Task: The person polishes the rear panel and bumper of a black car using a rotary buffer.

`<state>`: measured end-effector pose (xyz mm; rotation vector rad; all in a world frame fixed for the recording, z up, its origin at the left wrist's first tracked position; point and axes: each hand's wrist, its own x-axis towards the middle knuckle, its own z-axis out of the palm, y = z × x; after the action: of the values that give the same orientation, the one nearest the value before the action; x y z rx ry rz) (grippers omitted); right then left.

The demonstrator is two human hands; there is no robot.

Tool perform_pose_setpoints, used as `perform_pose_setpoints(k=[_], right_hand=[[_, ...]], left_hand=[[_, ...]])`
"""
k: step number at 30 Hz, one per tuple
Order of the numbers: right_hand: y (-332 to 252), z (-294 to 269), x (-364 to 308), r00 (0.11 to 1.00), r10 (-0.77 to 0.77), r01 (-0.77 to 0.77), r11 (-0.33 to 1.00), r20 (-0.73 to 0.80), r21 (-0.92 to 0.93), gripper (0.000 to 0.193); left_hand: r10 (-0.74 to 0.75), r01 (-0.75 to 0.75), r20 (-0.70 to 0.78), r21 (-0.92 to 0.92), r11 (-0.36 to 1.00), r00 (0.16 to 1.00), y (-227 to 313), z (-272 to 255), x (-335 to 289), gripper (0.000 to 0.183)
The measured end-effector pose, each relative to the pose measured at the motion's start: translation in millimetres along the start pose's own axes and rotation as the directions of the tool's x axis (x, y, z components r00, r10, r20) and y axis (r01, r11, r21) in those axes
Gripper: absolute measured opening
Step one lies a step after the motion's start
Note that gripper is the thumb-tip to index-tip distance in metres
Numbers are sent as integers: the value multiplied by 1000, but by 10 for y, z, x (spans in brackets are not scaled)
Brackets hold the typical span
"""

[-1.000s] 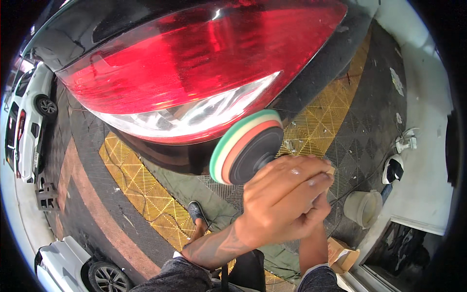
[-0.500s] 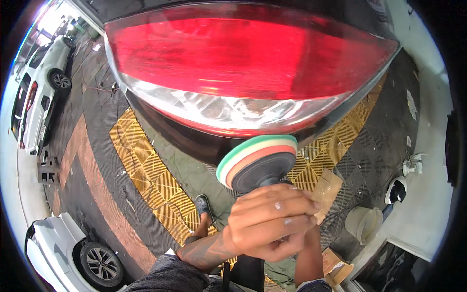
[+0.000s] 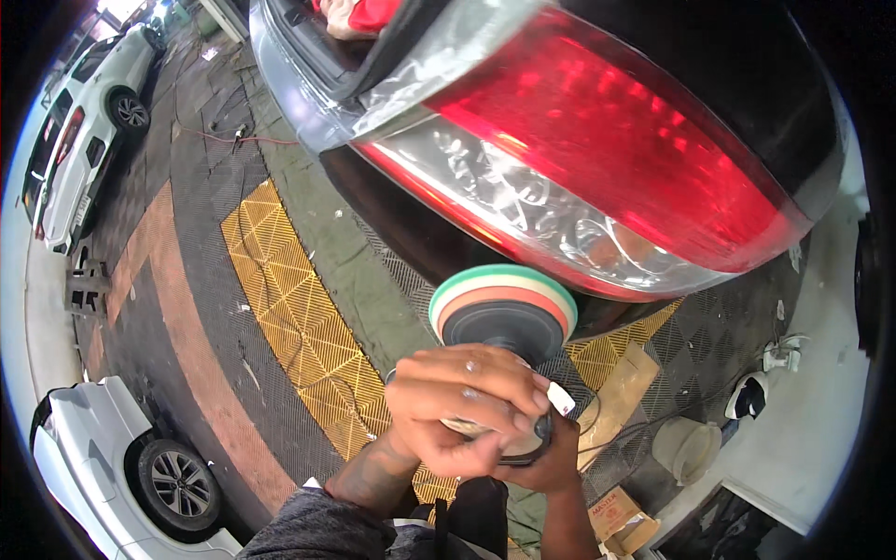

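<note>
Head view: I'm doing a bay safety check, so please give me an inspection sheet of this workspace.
Surface: tiled floor in black, yellow and reddish sections; green sheet lying on it.
Job's things: polisher, its green-edged pad near the black bumper, contact cannot be told; red-and-clear tail light above.
Clutter: bucket, cardboard box, flat brown board and possibly a shoe, all toward the right.
Hands: left hand gripped over the polisher; right hand holds its body, partly hidden.
Cables: red cord at upper left; dark cord across yellow tiles.
Surroundings: white car and part of a silver-white vehicle at left; pale wall at right.
</note>
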<state>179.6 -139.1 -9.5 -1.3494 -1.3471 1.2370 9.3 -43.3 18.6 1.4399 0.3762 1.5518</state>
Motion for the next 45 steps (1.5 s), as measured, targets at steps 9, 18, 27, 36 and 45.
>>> perform_pose_setpoints(k=[9,18,27,36,45], right_hand=[[-138,570,241,998,63,-57,955,12,-291,73],[-455,1187,702,981,190,-169,931,35,-322,71],[-354,1345,860,999,46,-42,934,3,-355,71],[-54,625,341,994,71,-60,990,84,-130,82],[330,-373,-100,987,56,-65,996,149,55,86]], left_hand=[[0,-31,-149,-204,979,989,19,-745,40,6],[-27,-54,-257,-301,952,966,-46,-1503,142,10],[-19,-60,-293,-257,965,956,-8,-1685,181,12],[-100,100,-15,19,995,995,219,-777,161,14],[-43,-3,217,207,978,975,98,373,202,23]])
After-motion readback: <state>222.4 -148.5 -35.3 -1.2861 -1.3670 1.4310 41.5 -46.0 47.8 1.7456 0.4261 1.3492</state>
